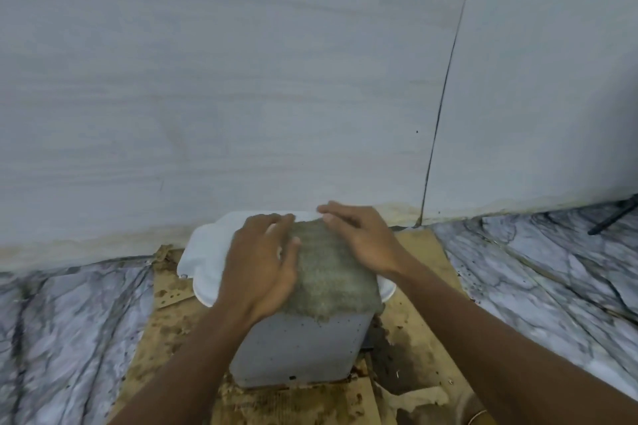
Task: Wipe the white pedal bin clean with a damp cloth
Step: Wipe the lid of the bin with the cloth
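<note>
The white pedal bin stands on stained cardboard against the wall, its front face speckled with dirt. A white cloth lies over the lid, and a large patch of it in the middle is soiled grey-green. My left hand lies flat on the cloth at the lid's left, fingers straight and pointing toward the wall. My right hand rests flat on the cloth at the lid's back right, fingers extended leftward. The lid's white rim shows at the right.
Dirty, spotted cardboard lies under the bin. Marble-patterned floor spreads to both sides. A pale tiled wall rises right behind the bin. A dark thin stand leg reaches in at far right.
</note>
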### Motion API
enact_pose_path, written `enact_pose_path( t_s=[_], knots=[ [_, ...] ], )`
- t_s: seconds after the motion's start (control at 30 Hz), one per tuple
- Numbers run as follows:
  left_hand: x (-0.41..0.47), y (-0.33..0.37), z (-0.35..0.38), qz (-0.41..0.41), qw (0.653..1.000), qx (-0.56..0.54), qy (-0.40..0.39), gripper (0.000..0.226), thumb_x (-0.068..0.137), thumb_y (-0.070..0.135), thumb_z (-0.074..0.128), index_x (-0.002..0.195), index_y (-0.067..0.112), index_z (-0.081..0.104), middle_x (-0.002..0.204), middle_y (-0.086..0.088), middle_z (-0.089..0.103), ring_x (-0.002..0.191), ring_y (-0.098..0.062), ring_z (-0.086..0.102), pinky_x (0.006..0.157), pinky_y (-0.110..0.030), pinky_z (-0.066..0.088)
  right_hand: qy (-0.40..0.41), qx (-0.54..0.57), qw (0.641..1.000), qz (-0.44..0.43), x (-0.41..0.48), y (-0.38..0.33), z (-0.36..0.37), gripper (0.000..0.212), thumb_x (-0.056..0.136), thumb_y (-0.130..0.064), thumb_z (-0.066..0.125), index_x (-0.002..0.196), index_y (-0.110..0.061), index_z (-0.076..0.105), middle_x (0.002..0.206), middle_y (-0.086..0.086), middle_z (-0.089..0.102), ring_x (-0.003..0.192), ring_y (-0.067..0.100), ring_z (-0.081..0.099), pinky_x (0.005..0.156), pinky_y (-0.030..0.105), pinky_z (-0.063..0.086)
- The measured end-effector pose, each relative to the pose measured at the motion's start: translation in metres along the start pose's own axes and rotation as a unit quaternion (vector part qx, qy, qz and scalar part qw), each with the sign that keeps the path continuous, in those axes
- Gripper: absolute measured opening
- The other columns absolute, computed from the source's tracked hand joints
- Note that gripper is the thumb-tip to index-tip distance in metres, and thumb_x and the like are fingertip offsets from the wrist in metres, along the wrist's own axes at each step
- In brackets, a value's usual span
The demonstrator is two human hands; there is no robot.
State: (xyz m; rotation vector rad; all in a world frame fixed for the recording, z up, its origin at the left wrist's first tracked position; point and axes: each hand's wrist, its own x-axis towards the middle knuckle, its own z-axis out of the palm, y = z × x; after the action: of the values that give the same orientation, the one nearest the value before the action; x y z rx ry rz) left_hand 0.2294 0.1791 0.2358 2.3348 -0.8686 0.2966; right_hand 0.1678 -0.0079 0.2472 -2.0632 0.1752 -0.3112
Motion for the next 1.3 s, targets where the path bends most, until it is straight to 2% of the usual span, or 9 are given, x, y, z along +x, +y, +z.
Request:
enact_pose_path(
  t_s=[0.1, 0.23, 0.33, 0.43, 0.6, 0.7, 1.03, 1.17, 1.3],
  knots=[
    [-0.005, 0.031, 0.020, 0.064, 0.991, 0.055, -0.100, 0.058, 0.105, 0.049, 0.028, 0.158, 0.026, 0.025, 0.164, -0.002, 0.027, 0.150, -0.019, 0.018, 0.122, -0.034, 0.009, 0.065, -0.079, 0.995, 0.006, 0.001, 0.023, -0.022, 0.030, 0.105, -0.033, 0.051, 0.132, -0.031, 0.063, 0.161, -0.003, 0.037, 0.152, 0.016, 0.027, 0.122, 0.047, 0.027],
    [-0.012, 0.035, 0.041, 0.105, 0.965, 0.178, -0.162, 0.065, 0.103, 0.059, 0.008, 0.161, 0.030, 0.001, 0.169, -0.002, 0.000, 0.155, -0.017, -0.007, 0.125, -0.041, -0.007, 0.020, -0.138, 0.990, 0.030, -0.017, 0.048, -0.025, 0.041, 0.107, -0.035, 0.043, 0.148, -0.035, 0.043, 0.166, -0.007, 0.023, 0.154, 0.016, 0.018, 0.124, 0.049, 0.022],
    [-0.016, 0.012, 0.030, 0.097, 0.969, 0.182, -0.133, 0.066, 0.100, 0.064, 0.004, 0.160, 0.035, 0.001, 0.169, 0.004, 0.000, 0.154, -0.012, -0.008, 0.125, -0.037, -0.008, -0.026, -0.173, 0.985, 0.002, -0.014, 0.051, -0.020, 0.050, 0.108, -0.037, 0.037, 0.157, -0.032, 0.027, 0.167, -0.010, 0.017, 0.151, 0.001, 0.007, 0.127, 0.040, 0.011],
    [-0.023, -0.015, 0.018, 0.091, 0.972, 0.185, -0.110, 0.066, 0.101, 0.066, 0.006, 0.160, 0.037, 0.007, 0.168, 0.004, 0.008, 0.155, -0.012, -0.002, 0.126, -0.036, -0.005, -0.060, -0.220, 0.974, 0.004, 0.006, 0.047, -0.024, 0.057, 0.107, -0.042, 0.036, 0.160, -0.032, 0.017, 0.169, -0.011, 0.005, 0.155, 0.009, 0.001, 0.127, 0.038, 0.005],
    [-0.033, -0.034, 0.008, 0.085, 0.977, 0.182, -0.071, 0.068, 0.100, 0.067, 0.024, 0.156, 0.029, 0.033, 0.162, -0.003, 0.033, 0.151, -0.021, 0.025, 0.124, -0.046, 0.015, -0.143, -0.307, 0.939, -0.061, 0.028, 0.041, -0.014, 0.055, 0.109, -0.040, 0.032, 0.160, -0.030, 0.016, 0.169, -0.010, 0.005, 0.155, 0.006, -0.003, 0.124, 0.027, -0.006],
    [-0.032, -0.037, 0.009, 0.101, 0.974, 0.191, -0.062, 0.067, 0.101, 0.065, 0.027, 0.154, 0.027, 0.038, 0.159, -0.004, 0.038, 0.149, -0.023, 0.029, 0.122, -0.047, 0.019, -0.125, -0.322, 0.936, -0.069, 0.019, 0.047, -0.012, 0.054, 0.110, -0.039, 0.028, 0.161, -0.028, 0.015, 0.169, -0.006, 0.005, 0.155, 0.008, 0.000, 0.119, 0.020, -0.010],
    [-0.062, -0.035, -0.009, 0.143, 0.970, 0.190, -0.047, 0.065, 0.101, 0.060, 0.030, 0.149, 0.020, 0.048, 0.155, -0.008, 0.045, 0.146, -0.026, 0.037, 0.119, -0.050, 0.025, -0.067, -0.384, 0.917, -0.083, -0.053, 0.038, 0.002, 0.061, 0.104, -0.051, 0.011, 0.161, -0.030, 0.003, 0.167, -0.011, -0.010, 0.149, 0.001, -0.018, 0.120, 0.025, -0.018],
    [-0.077, -0.026, -0.010, 0.137, 0.968, 0.199, -0.059, 0.067, 0.102, 0.060, 0.024, 0.152, 0.019, 0.042, 0.158, -0.009, 0.040, 0.148, -0.026, 0.032, 0.121, -0.052, 0.021, -0.068, -0.363, 0.925, -0.089, -0.064, 0.042, -0.002, 0.076, 0.092, -0.067, -0.004, 0.160, -0.034, 0.004, 0.166, -0.014, -0.009, 0.151, 0.000, -0.018, 0.122, 0.025, -0.017],
    [-0.074, -0.015, -0.002, 0.121, 0.968, 0.209, -0.073, 0.068, 0.103, 0.061, 0.018, 0.153, 0.020, 0.039, 0.160, -0.009, 0.036, 0.151, -0.026, 0.027, 0.121, -0.054, 0.016, -0.052, -0.335, 0.937, -0.080, -0.064, 0.050, -0.010, 0.075, 0.092, -0.069, 0.000, 0.159, -0.035, 0.009, 0.166, -0.016, -0.004, 0.152, -0.001, -0.013, 0.126, 0.031, -0.009]
  ],
)
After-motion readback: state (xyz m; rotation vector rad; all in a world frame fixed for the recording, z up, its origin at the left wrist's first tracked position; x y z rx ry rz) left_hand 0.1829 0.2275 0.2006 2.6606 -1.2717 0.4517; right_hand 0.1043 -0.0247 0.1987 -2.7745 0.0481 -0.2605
